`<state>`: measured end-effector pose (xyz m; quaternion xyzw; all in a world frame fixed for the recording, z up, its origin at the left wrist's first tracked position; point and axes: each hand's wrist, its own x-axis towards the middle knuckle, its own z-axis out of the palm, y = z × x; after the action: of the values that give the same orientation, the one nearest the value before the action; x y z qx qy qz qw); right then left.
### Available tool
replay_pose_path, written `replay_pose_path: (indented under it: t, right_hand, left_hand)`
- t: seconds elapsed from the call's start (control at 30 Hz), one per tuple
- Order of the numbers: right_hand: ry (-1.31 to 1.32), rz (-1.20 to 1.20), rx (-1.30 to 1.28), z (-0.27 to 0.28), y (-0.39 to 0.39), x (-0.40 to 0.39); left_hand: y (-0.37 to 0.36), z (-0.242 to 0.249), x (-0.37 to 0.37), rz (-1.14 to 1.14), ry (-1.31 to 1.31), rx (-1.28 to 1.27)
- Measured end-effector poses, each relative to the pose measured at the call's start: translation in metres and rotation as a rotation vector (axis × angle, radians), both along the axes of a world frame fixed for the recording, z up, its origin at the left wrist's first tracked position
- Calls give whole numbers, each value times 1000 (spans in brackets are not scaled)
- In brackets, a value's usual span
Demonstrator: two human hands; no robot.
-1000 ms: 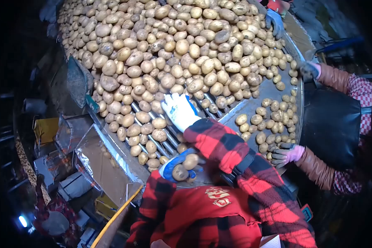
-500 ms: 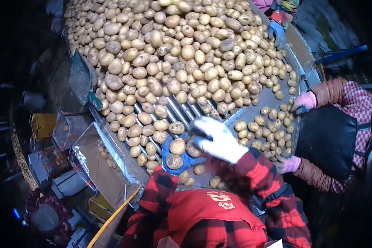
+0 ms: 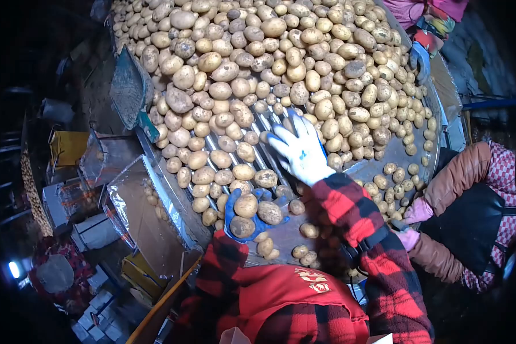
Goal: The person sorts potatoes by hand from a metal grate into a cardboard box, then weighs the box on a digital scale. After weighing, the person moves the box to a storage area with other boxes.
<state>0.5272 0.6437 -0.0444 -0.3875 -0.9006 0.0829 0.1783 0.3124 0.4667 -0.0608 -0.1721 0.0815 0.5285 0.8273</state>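
Note:
A large heap of potatoes (image 3: 235, 63) covers the sloping sorting surface, with metal bars (image 3: 262, 150) showing between them. My left hand (image 3: 233, 215), in a blue glove, lies palm up near my body with several potatoes resting in it. Its fingers curl around them, partly hidden underneath. My right hand (image 3: 304, 150), in a white glove with blue fingertips, reaches over the bars with its fingers spread. A potato touches or lies very near its fingertips at the left; the palm side is hidden.
Open cardboard boxes (image 3: 155, 212) stand at the left below the metal edge. A co-worker in pink gloves (image 3: 419, 211) works at the right beside small potatoes (image 3: 393, 186). Another person's blue glove (image 3: 420, 62) is at the upper right. Someone else is at the lower left.
My right hand has moved up and away from my left hand, onto the bars, with fingers spreading. The co-worker's upper pink glove has come down toward the other. The view has shifted slightly.

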Motion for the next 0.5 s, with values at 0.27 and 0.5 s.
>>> replay_pose_path:
  t: [0.27,0.5]
  right_hand:
    - [112,-274,-110,26,-57,15]
    - [260,-3,-706,64,-155,7]
  left_hand:
    - [-14,17,1,-74,27,-24]
    - [-27,30,9,-182,27,-20]
